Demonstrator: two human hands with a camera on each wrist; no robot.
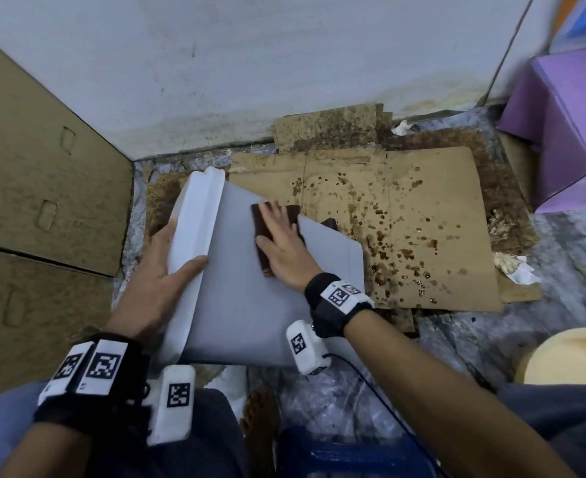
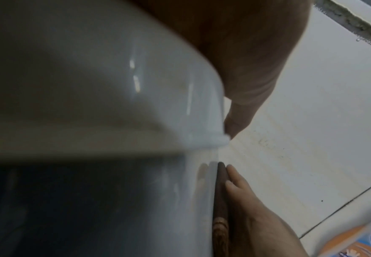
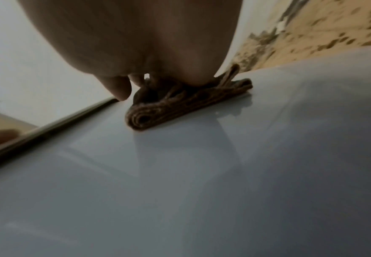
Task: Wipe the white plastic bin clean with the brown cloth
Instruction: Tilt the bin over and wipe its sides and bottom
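The white plastic bin point(image 1: 250, 305) lies tipped on its side on the floor, its rim toward the left. My left hand point(image 1: 160, 281) grips that rim, thumb across the outside and fingers hidden behind it. The folded brown cloth point(image 1: 257, 220) lies on the bin's upturned side wall, and my right hand point(image 1: 281, 236) presses it down with flat, spread fingers. In the right wrist view the cloth point(image 3: 180, 106) shows as a folded wad under my palm point(image 3: 136, 34) on the glossy wall point(image 3: 180, 173). The left wrist view shows the cloth point(image 2: 220, 191) edge-on beside the rim point(image 2: 92, 78).
Stained, wet-spotted cardboard point(image 1: 405, 219) covers the floor beyond the bin. Cardboard boxes point(image 1: 43, 167) stand close on the left, purple boxes point(image 1: 567, 115) on the right, a white wall behind. Crumpled tissue point(image 1: 512, 267), a pale yellow round object point(image 1: 571, 357) and a blue stool point(image 1: 353, 453) are near.
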